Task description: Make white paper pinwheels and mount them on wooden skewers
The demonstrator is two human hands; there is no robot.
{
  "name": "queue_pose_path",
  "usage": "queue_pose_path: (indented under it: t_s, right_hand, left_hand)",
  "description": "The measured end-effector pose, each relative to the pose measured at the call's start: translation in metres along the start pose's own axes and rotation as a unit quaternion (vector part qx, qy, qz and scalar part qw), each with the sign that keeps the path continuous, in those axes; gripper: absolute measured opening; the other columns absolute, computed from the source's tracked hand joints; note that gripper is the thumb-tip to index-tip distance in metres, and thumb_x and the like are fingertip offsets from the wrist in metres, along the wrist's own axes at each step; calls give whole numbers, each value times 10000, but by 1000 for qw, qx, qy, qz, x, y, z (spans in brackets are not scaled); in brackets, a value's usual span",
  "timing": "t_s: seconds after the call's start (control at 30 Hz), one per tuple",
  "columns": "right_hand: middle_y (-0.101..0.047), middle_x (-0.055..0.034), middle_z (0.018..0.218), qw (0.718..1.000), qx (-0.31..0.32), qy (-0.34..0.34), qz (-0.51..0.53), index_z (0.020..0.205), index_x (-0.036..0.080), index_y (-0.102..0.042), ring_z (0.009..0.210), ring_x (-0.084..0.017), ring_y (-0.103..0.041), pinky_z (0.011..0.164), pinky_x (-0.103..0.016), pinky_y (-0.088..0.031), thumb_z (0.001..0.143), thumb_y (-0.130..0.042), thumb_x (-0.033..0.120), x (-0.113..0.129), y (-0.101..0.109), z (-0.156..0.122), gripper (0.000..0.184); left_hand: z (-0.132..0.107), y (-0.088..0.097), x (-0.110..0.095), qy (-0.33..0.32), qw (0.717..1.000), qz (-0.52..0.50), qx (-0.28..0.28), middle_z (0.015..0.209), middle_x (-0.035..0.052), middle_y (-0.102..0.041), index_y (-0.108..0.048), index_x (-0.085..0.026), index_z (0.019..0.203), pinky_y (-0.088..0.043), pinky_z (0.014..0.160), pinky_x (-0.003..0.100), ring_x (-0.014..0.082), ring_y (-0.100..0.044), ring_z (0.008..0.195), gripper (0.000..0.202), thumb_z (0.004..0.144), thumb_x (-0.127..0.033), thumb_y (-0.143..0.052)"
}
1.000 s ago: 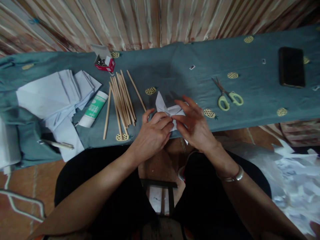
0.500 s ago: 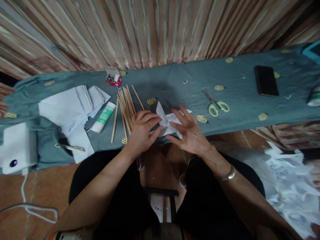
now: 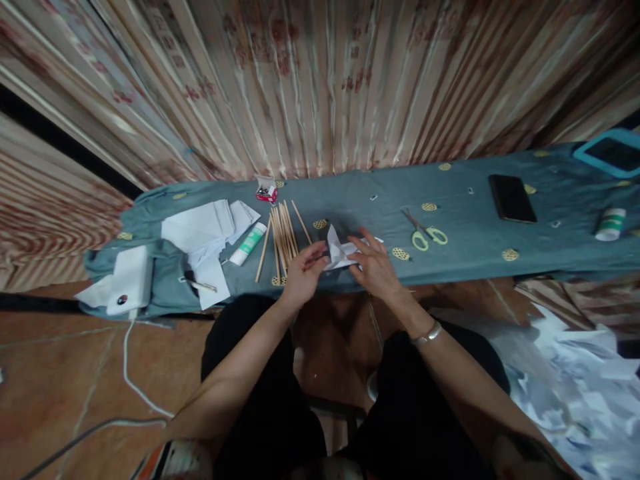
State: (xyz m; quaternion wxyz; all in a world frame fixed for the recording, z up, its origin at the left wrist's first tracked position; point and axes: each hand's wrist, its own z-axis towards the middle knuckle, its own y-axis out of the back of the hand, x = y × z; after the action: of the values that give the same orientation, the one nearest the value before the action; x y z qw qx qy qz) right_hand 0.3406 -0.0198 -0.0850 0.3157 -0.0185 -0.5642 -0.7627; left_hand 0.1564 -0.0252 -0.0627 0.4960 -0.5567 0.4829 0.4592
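Note:
A white paper pinwheel point(image 3: 337, 253) with folded, pointed blades lies near the table's front edge, between my two hands. My left hand point(image 3: 303, 275) has its fingers curled and its thumb and fingertips at the pinwheel's left edge. Over the right side of the paper, my right hand point(image 3: 376, 268) holds it with bent, spread fingers and the thumb at the near edge. Part of the pinwheel is hidden under those fingers. Just left of my left hand lies a bundle of thin wooden sticks point(image 3: 284, 233), with one stick apart at its right.
Left on the cloth-covered table point(image 3: 470, 233) are paper sheets point(image 3: 195, 223), a glue stick point(image 3: 249, 245), a pen point(image 3: 201, 285), a red box of small metal pieces point(image 3: 267, 191) and a white device point(image 3: 131, 277). Scissors point(image 3: 423, 231), a phone point(image 3: 513, 198) and another tube point(image 3: 611, 225) lie right.
The view has tilted up and shifted, showing more curtain. My left fingers have drawn back from the pinwheel's middle to its left edge. My right hand stays on the paper.

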Motion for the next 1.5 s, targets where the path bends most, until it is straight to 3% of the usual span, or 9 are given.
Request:
queue_pose_path:
  t_s: [0.07, 0.17, 0.33, 0.6, 0.73, 0.87, 1.07, 1.27, 1.5]
  right_hand:
    - [-598, -100, 1346, 1000, -8, -12, 21, 874, 193, -752, 1401, -338, -347, 1044, -599, -374, 788, -510, 134, -3, -2, 0, 263]
    - [-605, -83, 1339, 998, -14, -37, 53, 871, 209, -755, 1405, -323, -344, 1050, -595, -373, 775, -513, 145, -8, -5, 0, 268]
    - [-618, -62, 1322, 992, -30, -63, 101, 868, 225, -763, 1405, -288, -357, 1084, -543, -378, 742, -533, 146, -17, -8, 2, 274]
    - [-634, -42, 1300, 985, -43, -71, 153, 906, 258, -772, 1375, -264, -413, 1124, -511, -347, 773, -546, 183, -26, -8, 3, 273]
    - [-633, -41, 1304, 983, -47, -76, 161, 881, 262, -769, 1384, -276, -399, 1106, -526, -365, 767, -562, 188, -26, -7, 2, 247]
    - [-612, -64, 1328, 989, -48, -65, 123, 896, 238, -756, 1397, -289, -371, 1078, -543, -382, 784, -539, 170, -15, 1, -1, 254]
    - [-351, -136, 1539, 999, -40, -3, 2, 1147, 195, -657, 1469, -330, -190, 1086, -582, -310, 807, -556, 207, 14, 25, -10, 354]
    - [-206, -142, 1597, 998, -28, 17, -57, 1378, 237, -436, 1487, -335, -97, 1094, -606, -254, 847, -561, 313, 29, 35, -18, 551]
    - [-75, -166, 1616, 993, -33, 11, -111, 1377, 209, -457, 1482, -372, -71, 1085, -596, -260, 882, -553, 425, 31, 44, -19, 548]
  left_hand:
    - [-13, -4, -1, 73, 991, -106, -44, 966, 49, -714, -708, -193, 957, -419, 981, 336, 188, -629, 976, 279, 682, -166, -746]
    - [-27, -10, -7, 168, 963, -202, -62, 928, 49, -710, -674, -169, 946, -411, 989, 328, 165, -656, 934, 256, 700, -137, -739]
    - [-25, -18, -14, 208, 939, -261, -85, 888, 41, -700, -633, -179, 893, -410, 991, 315, 146, -665, 901, 111, 792, -197, -676]
    - [-8, -37, -10, 298, 902, -313, -8, 826, 93, -683, -583, -178, 737, -443, 952, 316, 188, -675, 883, 273, 845, -427, -609]
    - [-1, -41, -10, 312, 892, -327, 19, 850, 114, -687, -610, -161, 798, -466, 939, 329, 207, -675, 877, 359, 850, -515, -572]
    - [2, -40, -11, 315, 891, -327, 29, 864, 118, -706, -650, -122, 890, -479, 913, 311, 191, -677, 828, 408, 905, -497, -489]
    - [4, -33, -21, 269, 908, -317, 52, 847, 92, -726, -687, -112, 964, -507, 806, 301, 181, -672, 746, 466, 900, -523, -478]
    - [-3, -30, -31, 186, 921, -332, 82, 997, 115, -729, -687, -122, 1032, -489, 906, 369, 272, -663, 1002, 489, 810, -547, -593]
    - [-11, -29, -39, 168, 915, -345, 127, 1009, 93, -737, -703, -127, 990, -450, 972, 368, 281, -630, 1094, 393, 761, -444, -667]
